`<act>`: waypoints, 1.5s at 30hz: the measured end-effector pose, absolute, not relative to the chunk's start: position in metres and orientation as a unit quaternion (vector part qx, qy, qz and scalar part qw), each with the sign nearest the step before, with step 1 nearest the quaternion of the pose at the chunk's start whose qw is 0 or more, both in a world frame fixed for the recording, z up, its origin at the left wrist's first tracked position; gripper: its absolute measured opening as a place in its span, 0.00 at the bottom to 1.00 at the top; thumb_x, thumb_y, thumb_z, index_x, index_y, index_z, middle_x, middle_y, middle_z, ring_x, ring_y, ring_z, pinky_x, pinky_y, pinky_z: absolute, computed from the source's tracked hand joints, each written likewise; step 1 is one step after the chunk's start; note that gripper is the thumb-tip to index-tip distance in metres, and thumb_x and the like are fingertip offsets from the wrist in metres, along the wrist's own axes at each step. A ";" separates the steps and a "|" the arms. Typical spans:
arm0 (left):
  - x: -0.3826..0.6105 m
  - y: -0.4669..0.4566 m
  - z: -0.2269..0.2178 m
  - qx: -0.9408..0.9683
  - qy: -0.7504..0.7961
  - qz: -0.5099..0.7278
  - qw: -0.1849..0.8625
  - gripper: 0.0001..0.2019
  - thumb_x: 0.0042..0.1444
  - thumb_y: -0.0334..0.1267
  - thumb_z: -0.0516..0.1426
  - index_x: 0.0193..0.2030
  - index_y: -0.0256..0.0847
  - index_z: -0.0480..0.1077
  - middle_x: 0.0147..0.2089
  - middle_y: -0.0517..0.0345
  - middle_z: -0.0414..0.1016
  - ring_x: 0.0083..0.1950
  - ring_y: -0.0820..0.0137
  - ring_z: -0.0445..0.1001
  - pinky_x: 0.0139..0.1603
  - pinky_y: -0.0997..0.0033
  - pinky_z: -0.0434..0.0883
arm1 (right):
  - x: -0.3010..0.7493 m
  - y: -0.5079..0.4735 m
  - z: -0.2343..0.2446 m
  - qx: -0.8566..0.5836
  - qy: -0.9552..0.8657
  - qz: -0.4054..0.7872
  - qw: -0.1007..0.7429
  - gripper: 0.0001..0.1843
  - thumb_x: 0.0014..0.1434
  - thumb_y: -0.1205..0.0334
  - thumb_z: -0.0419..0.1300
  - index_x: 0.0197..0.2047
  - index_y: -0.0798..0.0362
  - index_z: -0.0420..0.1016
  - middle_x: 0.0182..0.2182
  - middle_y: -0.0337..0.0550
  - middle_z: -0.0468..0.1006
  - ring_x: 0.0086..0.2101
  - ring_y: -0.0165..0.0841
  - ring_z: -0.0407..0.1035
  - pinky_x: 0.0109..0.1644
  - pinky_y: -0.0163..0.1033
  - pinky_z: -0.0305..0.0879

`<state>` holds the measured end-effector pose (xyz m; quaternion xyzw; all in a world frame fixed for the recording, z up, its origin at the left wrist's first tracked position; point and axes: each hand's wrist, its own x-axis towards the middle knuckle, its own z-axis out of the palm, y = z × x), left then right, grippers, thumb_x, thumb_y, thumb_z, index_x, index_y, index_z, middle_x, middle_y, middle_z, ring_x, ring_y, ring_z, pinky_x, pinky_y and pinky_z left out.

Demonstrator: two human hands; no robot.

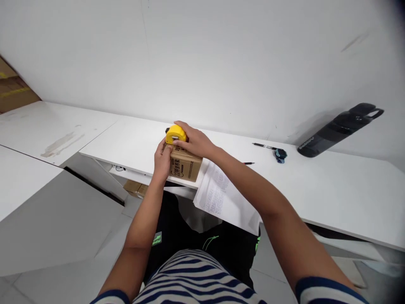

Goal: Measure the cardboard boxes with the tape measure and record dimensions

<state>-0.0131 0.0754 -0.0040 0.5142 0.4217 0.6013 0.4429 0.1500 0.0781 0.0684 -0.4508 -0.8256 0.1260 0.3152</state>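
A yellow tape measure (176, 134) sits at the top left corner of a small brown cardboard box (186, 168) with dark print. My right hand (198, 142) is closed around the tape measure from the right, thumb in front and fingers over its back. At the box's left side, my left hand (162, 162) grips the box near its upper edge, its thumb just below the tape measure. Some of the left fingers are hidden behind the box. Whether any blade is pulled out cannot be made out.
The box stands on a narrow white desk (316, 185) along a wall. Written paper sheets (221, 194) overhang the front edge. Farther right are a pen (263, 145), a small dark blue object (280, 155) and a black bottle (338, 128). Another carton (134, 188) lies below the desktop.
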 end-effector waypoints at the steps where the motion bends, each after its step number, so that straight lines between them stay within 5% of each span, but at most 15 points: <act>1: -0.013 0.078 -0.003 0.520 0.429 0.596 0.436 0.24 0.56 0.43 0.56 0.59 0.43 0.69 0.56 0.52 0.76 0.56 0.59 0.74 0.57 0.60 0.70 | 0.141 0.082 0.070 -0.454 -0.825 0.118 0.316 0.34 0.62 0.49 0.54 0.69 0.47 0.54 0.58 0.48 0.71 0.51 0.47 0.69 0.51 0.53 0.67; 5: -0.011 0.090 0.003 0.513 0.467 0.600 0.399 0.24 0.55 0.39 0.56 0.59 0.41 0.65 0.53 0.51 0.76 0.51 0.63 0.76 0.52 0.65 0.72 | 0.143 0.076 0.078 -0.442 -0.810 0.073 0.378 0.30 0.64 0.50 0.54 0.67 0.45 0.57 0.61 0.43 0.68 0.54 0.45 0.67 0.55 0.51 0.66; 11: -0.007 0.097 0.000 0.564 0.459 0.625 0.283 0.14 0.54 0.33 0.52 0.46 0.40 0.73 0.57 0.53 0.74 0.61 0.64 0.70 0.62 0.65 0.67 | 0.213 0.005 0.056 -0.501 -0.686 0.108 0.516 0.40 0.64 0.40 0.51 0.73 0.41 0.40 0.65 0.45 0.60 0.56 0.47 0.65 0.52 0.49 0.71; 17: 0.032 0.121 0.002 0.548 0.454 0.682 0.169 0.13 0.60 0.31 0.46 0.37 0.39 0.72 0.55 0.51 0.73 0.62 0.65 0.68 0.67 0.59 0.61 | 0.247 -0.058 -0.004 -0.541 -0.569 0.173 0.594 0.39 0.58 0.39 0.58 0.69 0.41 0.54 0.61 0.47 0.65 0.56 0.46 0.66 0.54 0.52 0.72; 22: 0.066 0.080 0.019 0.582 0.458 0.659 0.132 0.19 0.62 0.41 0.52 0.60 0.45 0.65 0.66 0.47 0.61 0.73 0.57 0.48 0.72 0.48 0.50 | 0.246 -0.074 -0.033 -0.530 -0.510 0.272 0.620 0.40 0.54 0.40 0.63 0.66 0.44 0.60 0.59 0.49 0.69 0.55 0.44 0.67 0.56 0.49 0.71; 26: 0.077 0.000 -0.008 0.662 0.307 0.574 0.372 0.38 0.53 0.57 0.60 0.68 0.48 0.54 0.57 0.47 0.70 0.63 0.57 0.67 0.64 0.53 0.65 | 0.230 -0.077 -0.046 -0.484 -0.528 0.302 0.629 0.41 0.57 0.38 0.60 0.68 0.46 0.55 0.58 0.50 0.69 0.54 0.41 0.69 0.54 0.45 0.71; 28: 0.080 -0.022 -0.030 0.655 0.285 0.490 0.500 0.39 0.47 0.58 0.64 0.63 0.46 0.61 0.54 0.46 0.73 0.57 0.56 0.73 0.58 0.56 0.70 | 0.229 -0.077 -0.048 -0.472 -0.574 0.275 0.611 0.40 0.61 0.36 0.54 0.69 0.47 0.53 0.59 0.52 0.68 0.54 0.40 0.68 0.54 0.44 0.70; 32: 0.091 -0.005 -0.054 0.639 0.320 0.426 0.554 0.27 0.46 0.54 0.66 0.47 0.38 0.74 0.45 0.47 0.79 0.48 0.58 0.78 0.53 0.59 0.73 | 0.269 -0.058 -0.043 -0.535 -0.699 0.157 0.447 0.33 0.66 0.37 0.44 0.64 0.48 0.66 0.54 0.50 0.74 0.48 0.41 0.72 0.49 0.45 0.70; 34: 0.100 0.020 -0.055 0.654 0.303 0.370 0.586 0.27 0.45 0.54 0.67 0.46 0.36 0.75 0.46 0.45 0.80 0.48 0.57 0.78 0.52 0.58 0.74 | 0.308 -0.035 -0.040 -0.663 -0.658 0.075 0.349 0.28 0.70 0.45 0.41 0.62 0.50 0.68 0.50 0.51 0.77 0.47 0.42 0.73 0.50 0.46 0.67; 36: 0.110 0.043 -0.052 0.673 0.293 0.308 0.605 0.27 0.43 0.54 0.67 0.45 0.36 0.76 0.45 0.45 0.80 0.45 0.58 0.79 0.48 0.58 0.75 | 0.344 -0.010 -0.040 -0.759 -0.615 0.034 0.210 0.27 0.70 0.55 0.44 0.69 0.53 0.56 0.50 0.57 0.76 0.46 0.44 0.73 0.46 0.45 0.67; 38: 0.118 0.058 -0.051 0.704 0.289 0.254 0.597 0.27 0.42 0.53 0.68 0.45 0.37 0.76 0.43 0.46 0.81 0.42 0.59 0.79 0.45 0.59 0.76 | 0.369 0.011 -0.042 -0.773 -0.625 0.039 0.100 0.25 0.67 0.61 0.48 0.67 0.55 0.60 0.50 0.60 0.76 0.44 0.45 0.74 0.43 0.44 0.65; 42: 0.117 0.069 -0.058 0.751 0.283 0.211 0.557 0.26 0.43 0.52 0.68 0.46 0.38 0.75 0.43 0.49 0.80 0.42 0.61 0.78 0.44 0.61 0.75 | 0.374 0.024 -0.046 -0.761 -0.642 0.032 0.088 0.18 0.66 0.65 0.49 0.56 0.59 0.69 0.45 0.59 0.79 0.42 0.42 0.74 0.42 0.41 0.63; 45: 0.110 0.071 -0.069 0.753 0.298 0.211 0.548 0.23 0.46 0.52 0.65 0.45 0.38 0.74 0.42 0.50 0.79 0.40 0.63 0.76 0.42 0.64 0.73 | 0.355 0.012 -0.050 -0.754 -0.629 0.035 0.185 0.20 0.70 0.56 0.43 0.55 0.57 0.69 0.41 0.53 0.80 0.39 0.39 0.73 0.41 0.40 0.63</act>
